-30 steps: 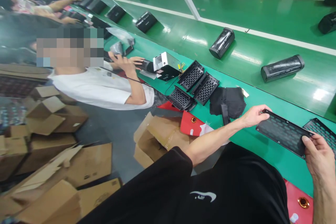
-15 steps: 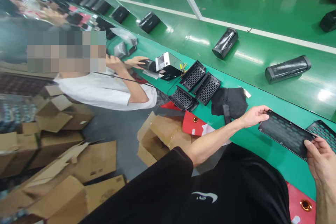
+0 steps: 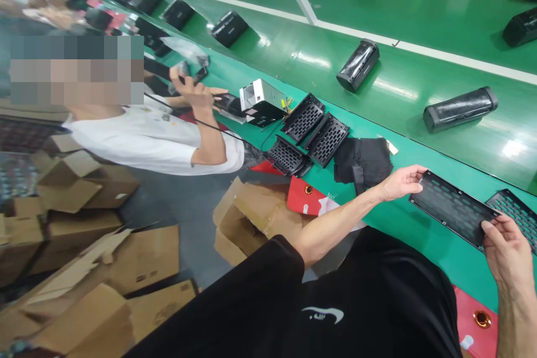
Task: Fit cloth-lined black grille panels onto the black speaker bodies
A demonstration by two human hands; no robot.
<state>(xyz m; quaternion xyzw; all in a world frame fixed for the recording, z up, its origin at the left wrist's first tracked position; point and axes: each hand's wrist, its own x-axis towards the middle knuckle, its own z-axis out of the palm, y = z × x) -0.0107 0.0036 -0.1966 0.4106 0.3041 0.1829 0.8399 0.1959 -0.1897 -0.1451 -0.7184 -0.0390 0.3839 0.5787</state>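
Observation:
Both my hands hold a black slotted panel [image 3: 453,210] above the green bench top [image 3: 423,229]. My left hand [image 3: 403,183] is at its upper left corner, and my right hand [image 3: 507,251] has its thumb on the lower right edge. Just beyond it lies a similar slotted panel [image 3: 514,215]. To the left are several more black panels, including one [image 3: 327,140], next to a black cloth [image 3: 363,165]. A co-worker's raised hand [image 3: 195,92] holds a small dark item.
A red sheet with a brass eyelet [image 3: 304,196] lies at the bench edge. Black cylindrical speakers [image 3: 459,110] stand on the green belt beyond. A white boxy device [image 3: 260,95] sits on the bench. Cardboard boxes [image 3: 104,263] fill the floor at left.
The view has shifted slightly. The panel stays in both my hands, tilted a little differently. The co-worker's hand has risen and its fingers have spread.

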